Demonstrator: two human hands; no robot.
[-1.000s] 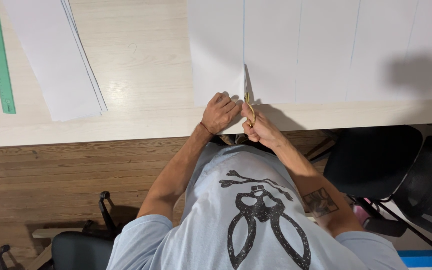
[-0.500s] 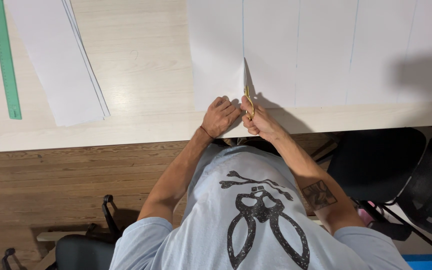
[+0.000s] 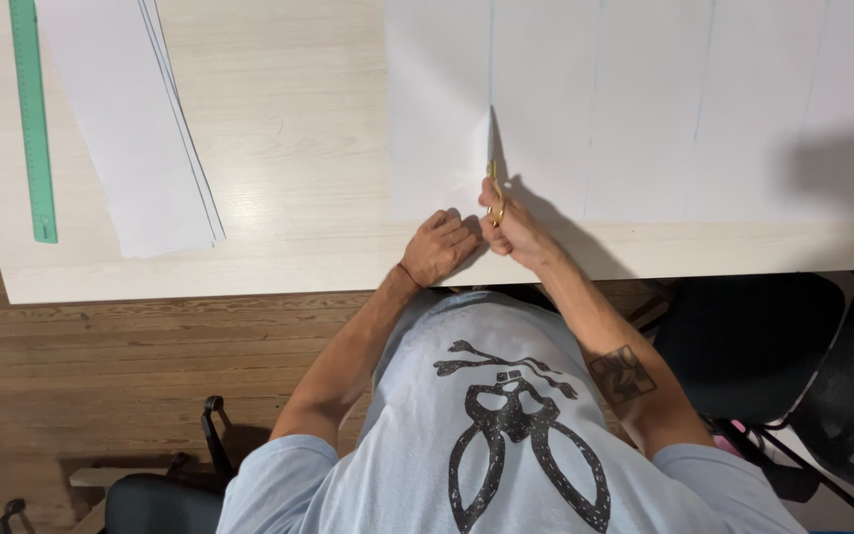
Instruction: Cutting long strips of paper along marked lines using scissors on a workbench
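Gold-handled scissors (image 3: 494, 193) sit in your right hand (image 3: 514, 229), the fingers curled tight through the loops and clenched around them; the blades point away from you along a thin ruled line, buried in the slit so you cannot tell how far they gape. Your left hand (image 3: 439, 247) rests just beside the right, fingers bent into a loose fist that presses down on the near edge of the large white sheet (image 3: 644, 109), pinning the strip left of the cut. The two hands nearly touch at the knuckles.

That sheet is smooth, matte paper, ruled with faint parallel lines running away from you, and it lies flat across the right half of the pale wood-grain tabletop (image 3: 289, 129), its near edge close to the tabletop's front edge. The cut has opened a narrow dark wedge ahead of the scissors.

Well apart to your left lies a stack of long white paper strips (image 3: 130, 119), slightly fanned and tilted, and beyond it a slim green ruler (image 3: 32, 119) running parallel to the tabletop's side edge.
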